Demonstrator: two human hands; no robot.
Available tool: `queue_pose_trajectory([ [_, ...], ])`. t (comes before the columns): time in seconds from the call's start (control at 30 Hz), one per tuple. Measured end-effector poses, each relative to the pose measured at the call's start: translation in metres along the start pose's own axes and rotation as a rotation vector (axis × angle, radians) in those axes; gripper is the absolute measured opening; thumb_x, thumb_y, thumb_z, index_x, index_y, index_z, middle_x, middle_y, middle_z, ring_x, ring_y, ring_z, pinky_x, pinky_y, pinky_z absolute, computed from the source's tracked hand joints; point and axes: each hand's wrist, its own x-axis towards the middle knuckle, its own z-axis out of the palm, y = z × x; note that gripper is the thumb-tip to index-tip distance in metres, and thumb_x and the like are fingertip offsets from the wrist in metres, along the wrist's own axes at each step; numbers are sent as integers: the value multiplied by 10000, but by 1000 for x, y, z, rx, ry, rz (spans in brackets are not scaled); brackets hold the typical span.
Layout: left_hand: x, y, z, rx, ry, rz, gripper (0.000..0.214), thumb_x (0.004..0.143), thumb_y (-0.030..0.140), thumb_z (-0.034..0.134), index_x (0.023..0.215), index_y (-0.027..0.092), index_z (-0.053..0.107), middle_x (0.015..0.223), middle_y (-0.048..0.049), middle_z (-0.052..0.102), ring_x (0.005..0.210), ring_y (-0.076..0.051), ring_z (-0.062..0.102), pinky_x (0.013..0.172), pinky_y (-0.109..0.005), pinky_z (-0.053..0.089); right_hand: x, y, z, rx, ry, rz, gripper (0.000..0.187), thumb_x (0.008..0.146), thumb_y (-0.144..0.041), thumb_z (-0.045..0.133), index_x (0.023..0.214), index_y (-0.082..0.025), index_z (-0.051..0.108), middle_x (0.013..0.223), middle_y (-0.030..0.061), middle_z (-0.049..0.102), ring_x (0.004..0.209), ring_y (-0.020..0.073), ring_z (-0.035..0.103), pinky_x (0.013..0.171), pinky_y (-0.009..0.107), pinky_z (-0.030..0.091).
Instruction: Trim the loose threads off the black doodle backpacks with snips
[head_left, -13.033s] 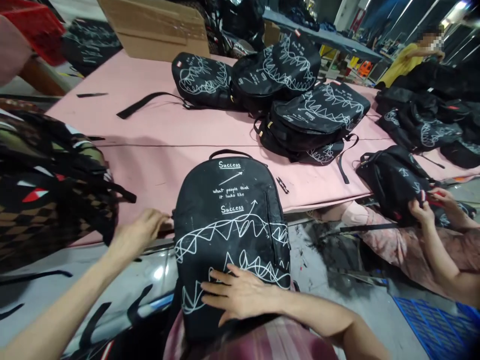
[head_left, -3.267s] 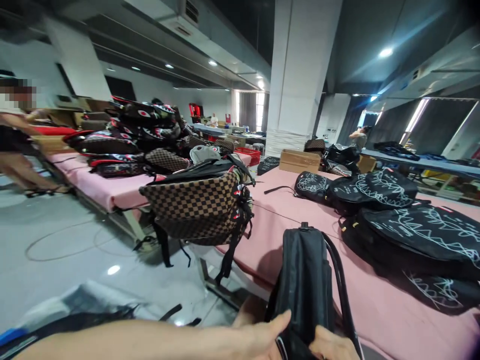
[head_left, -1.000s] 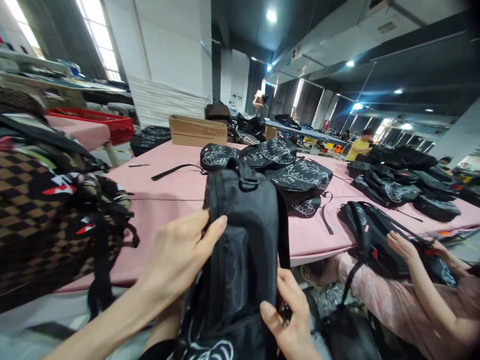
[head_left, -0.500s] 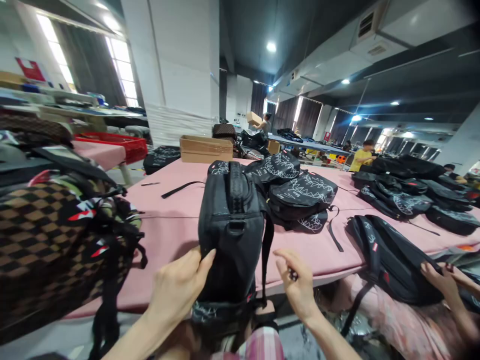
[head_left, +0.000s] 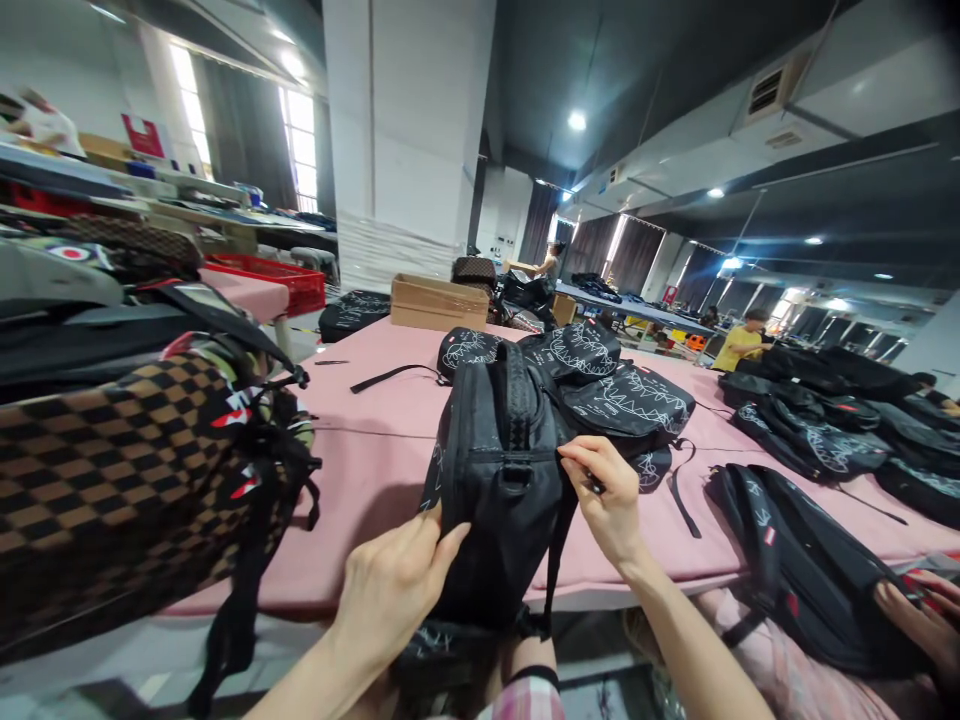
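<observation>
Daylight from tall windows far beyond the left hand burns out to white, and a round ceiling lamp high above the right hand flares against a dark ceiling. The pink table beyond both hands is softly, evenly lit. The black backpack they grip throws a faint shadow toward the left-hand side and shows little fabric detail. The wide lens bends the column and stretches the edges, softening the checkered bag left of the left hand.
</observation>
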Motion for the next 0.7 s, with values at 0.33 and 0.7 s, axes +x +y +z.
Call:
queue_pose_trajectory([
  [0.33,58,-14,-37,-353,173,-212,361,868,363,490,1161,156,534,1017,-96,657,894,-204,626,810,-327,474,0,-5,-1,87,-126,4,254,845,-122,520,1010,-244,670,876,40,585,766,131,581,637,227,468],
  [0.7,149,16,-32,-1360,-484,-730,232,711,327,598,628,130,511,555,17,518,503,-72,433,486,-181,319,70,38,17,157,-218,384,101,738,-260,632,769,-165,645,810,12,640,754,146,582,675,239,433],
])
